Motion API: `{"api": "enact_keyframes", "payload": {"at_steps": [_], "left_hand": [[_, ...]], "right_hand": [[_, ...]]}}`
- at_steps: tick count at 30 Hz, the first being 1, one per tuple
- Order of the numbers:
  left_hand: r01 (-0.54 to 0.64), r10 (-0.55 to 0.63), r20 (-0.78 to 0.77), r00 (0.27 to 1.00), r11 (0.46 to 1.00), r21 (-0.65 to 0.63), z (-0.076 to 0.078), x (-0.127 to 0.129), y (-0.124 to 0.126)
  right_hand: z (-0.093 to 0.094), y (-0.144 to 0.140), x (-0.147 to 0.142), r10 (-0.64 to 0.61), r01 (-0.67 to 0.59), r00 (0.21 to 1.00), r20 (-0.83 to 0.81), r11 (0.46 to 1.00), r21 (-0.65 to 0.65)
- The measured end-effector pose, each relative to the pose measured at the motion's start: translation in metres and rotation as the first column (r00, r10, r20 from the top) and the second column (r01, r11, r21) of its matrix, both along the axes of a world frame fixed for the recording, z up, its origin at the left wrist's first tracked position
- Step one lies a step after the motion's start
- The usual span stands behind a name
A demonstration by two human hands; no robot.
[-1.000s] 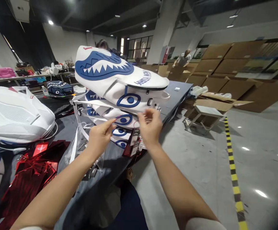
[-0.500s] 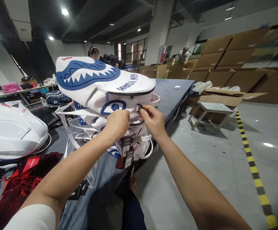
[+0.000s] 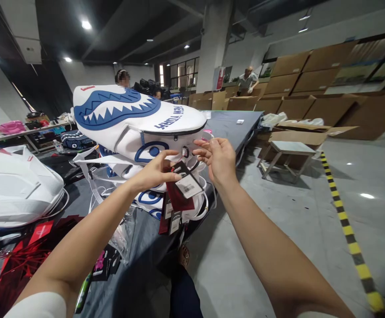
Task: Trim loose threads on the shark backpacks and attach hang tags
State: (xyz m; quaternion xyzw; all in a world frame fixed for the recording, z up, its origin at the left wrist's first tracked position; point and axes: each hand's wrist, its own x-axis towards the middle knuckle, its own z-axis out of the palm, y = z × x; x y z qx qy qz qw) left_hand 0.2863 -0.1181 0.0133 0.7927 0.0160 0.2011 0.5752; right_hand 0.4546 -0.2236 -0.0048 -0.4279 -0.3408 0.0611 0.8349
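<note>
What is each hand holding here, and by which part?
The left hand pinches a hang tag by its upper left edge, beside the top shark-print bag. The right hand is open and holds nothing.

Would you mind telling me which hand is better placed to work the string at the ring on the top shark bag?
Probably the right hand: its open fingers hover beside the ring on the top shark bag. The left hand already pinches the hang tags.

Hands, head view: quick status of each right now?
Left hand: closed, pinching the hang tags by the top shark bag.
Right hand: open, fingers spread beside the bag's zipper end, holding nothing visible.
</note>
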Motion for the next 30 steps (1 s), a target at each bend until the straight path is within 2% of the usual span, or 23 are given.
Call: {"api": "enact_keyframes", "payload": {"at_steps": [2,5,8,11,13,16,20,23,25,27,30], "left_hand": [[-0.044,0.049,0.122,0.991,0.998,-0.037,-0.007,-0.004,0.001],[-0.169,0.16,0.232,0.959,0.985,0.021,-0.013,-0.004,-0.003],[-0.227,0.158,0.282,0.946,0.946,0.233,-0.016,-0.002,-0.008],[-0.223,0.114,0.249,0.962,0.856,0.467,-0.023,-0.001,-0.011],[-0.217,0.113,0.22,0.969,0.814,0.539,-0.028,-0.001,-0.011],[-0.179,0.076,0.199,0.977,0.799,0.573,-0.035,0.0,-0.011],[-0.124,0.012,0.211,0.978,0.841,0.527,-0.041,0.005,-0.009],[-0.156,0.031,0.264,0.964,0.869,0.469,-0.045,0.009,-0.011],[-0.2,0.054,0.311,0.949,0.864,0.462,-0.046,0.012,-0.012],[-0.302,0.106,0.385,0.917,0.816,0.493,-0.044,0.013,-0.012],[-0.528,0.242,0.508,0.827,0.643,0.555,-0.033,0.013,-0.013]], "right_hand": [[0.004,0.004,-0.003,0.04,-0.04,0.999,-0.003,0.999,0.021],[0.01,0.008,-0.01,0.017,-0.021,0.996,0.083,0.999,0.044],[0.013,0.007,-0.02,-0.032,0.022,0.98,0.195,0.998,0.05],[0.012,0.002,-0.029,-0.05,0.047,0.964,0.262,0.999,0.019],[0.01,0.0,-0.031,-0.066,0.069,0.957,0.282,0.998,0.001],[0.008,0.0,-0.03,-0.091,0.098,0.95,0.298,0.995,-0.011],[0.007,-0.002,-0.029,-0.089,0.098,0.951,0.296,0.995,-0.014],[0.004,-0.007,-0.033,-0.114,0.125,0.943,0.313,0.992,-0.016],[0.002,-0.01,-0.035,-0.162,0.19,0.915,0.37,0.981,-0.042],[0.001,-0.012,-0.034,-0.2,0.271,0.865,0.46,0.958,-0.093],[0.005,-0.015,-0.032,-0.168,0.323,0.811,0.56,0.927,-0.19]]}}
